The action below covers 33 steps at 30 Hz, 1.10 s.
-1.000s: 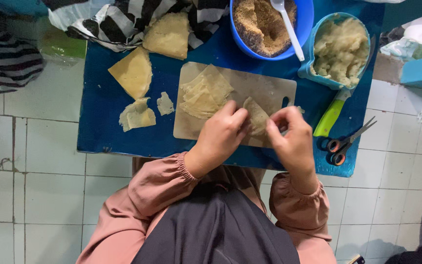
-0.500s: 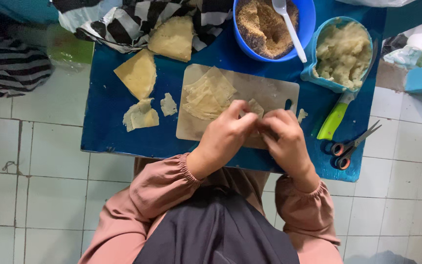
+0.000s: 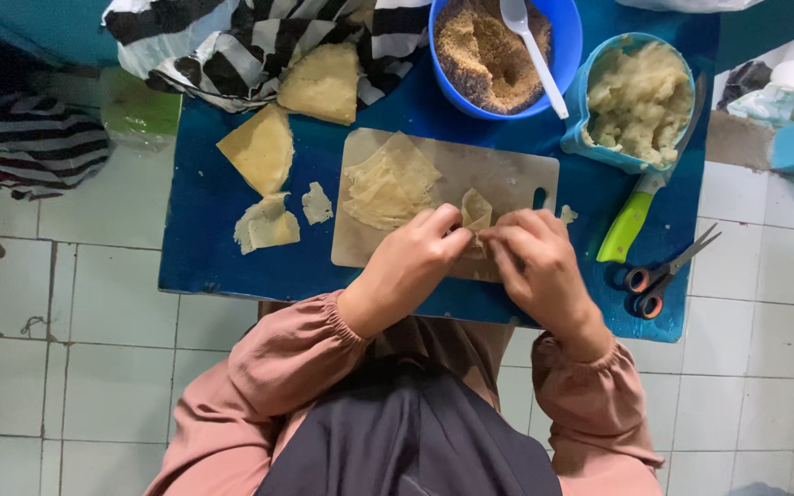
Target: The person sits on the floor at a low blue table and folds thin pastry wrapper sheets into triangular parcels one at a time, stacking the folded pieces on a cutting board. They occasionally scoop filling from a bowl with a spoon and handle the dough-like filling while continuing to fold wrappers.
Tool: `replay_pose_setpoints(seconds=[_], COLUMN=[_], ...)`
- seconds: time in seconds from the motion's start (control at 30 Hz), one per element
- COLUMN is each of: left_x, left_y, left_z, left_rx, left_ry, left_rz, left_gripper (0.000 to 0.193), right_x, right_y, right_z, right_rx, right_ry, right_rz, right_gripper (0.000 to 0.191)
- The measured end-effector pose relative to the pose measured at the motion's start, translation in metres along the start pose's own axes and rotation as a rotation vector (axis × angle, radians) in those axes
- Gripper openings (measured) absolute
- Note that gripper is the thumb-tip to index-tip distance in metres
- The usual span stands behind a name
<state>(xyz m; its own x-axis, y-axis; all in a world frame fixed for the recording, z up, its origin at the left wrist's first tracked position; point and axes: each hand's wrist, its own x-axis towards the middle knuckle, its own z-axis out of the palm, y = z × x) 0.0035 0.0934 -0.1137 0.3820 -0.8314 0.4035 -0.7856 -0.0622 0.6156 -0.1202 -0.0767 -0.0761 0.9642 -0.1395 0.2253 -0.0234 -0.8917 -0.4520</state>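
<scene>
Small pale folded dough wrapper [image 3: 476,213] pinched between both hands, sitting on right half of beige plastic cutting board [image 3: 507,170]. Left hand [image 3: 413,262] fingertips closed on its left edge, right hand [image 3: 537,266] pinching right side. Stack of flat pale wrappers [image 3: 388,181] just left on board, touching nothing else. Board near front edge of low blue table [image 3: 222,266]. Green-handled knife [image 3: 631,220] and orange-handled scissors [image 3: 659,274] crowd right side. Blue bowl of brown crumbs [image 3: 484,50] and light-blue tub of pale mash [image 3: 640,96] behind. Bare blue patch free at front left.
</scene>
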Motion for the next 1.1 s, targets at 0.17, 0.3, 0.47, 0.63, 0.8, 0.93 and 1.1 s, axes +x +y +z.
replay_pose_setpoints(seconds=[0.17, 0.3, 0.47, 0.63, 0.8, 0.93, 1.1], left_x=[0.002, -0.001, 0.003, 0.01, 0.006, 0.008, 0.025], left_y=[0.001, 0.0, 0.0, 0.004, -0.001, -0.008, -0.016], left_z=[-0.004, -0.005, 0.008, 0.015, 0.006, 0.007, 0.011], left_rx=[0.019, -0.026, 0.082, -0.063, 0.048, 0.07, 0.003], left_ry=[0.025, -0.02, -0.002, 0.07, 0.001, -0.011, -0.135], left_rz=[0.014, 0.05, -0.01, -0.197, -0.046, -0.013, -0.186], left_gripper=[0.014, 0.021, 0.015, 0.013, 0.011, 0.01, 0.009], right_x=[-0.006, -0.008, 0.001, 0.007, 0.006, 0.012, 0.019], right_y=[-0.009, -0.005, 0.007, 0.008, 0.009, 0.013, 0.008], right_z=[-0.014, -0.002, 0.015, 0.009, 0.0, -0.002, -0.005], right_rx=[-0.32, -0.282, 0.101, 0.142, 0.048, 0.147, 0.129], right_ry=[-0.018, 0.072, 0.102, 0.054, 0.01, -0.049, -0.037], right_rz=[-0.315, -0.274, 0.114, 0.029, -0.084, 0.017, -0.036], right_gripper=[0.033, 0.021, 0.011, 0.012, 0.015, 0.013, 0.015])
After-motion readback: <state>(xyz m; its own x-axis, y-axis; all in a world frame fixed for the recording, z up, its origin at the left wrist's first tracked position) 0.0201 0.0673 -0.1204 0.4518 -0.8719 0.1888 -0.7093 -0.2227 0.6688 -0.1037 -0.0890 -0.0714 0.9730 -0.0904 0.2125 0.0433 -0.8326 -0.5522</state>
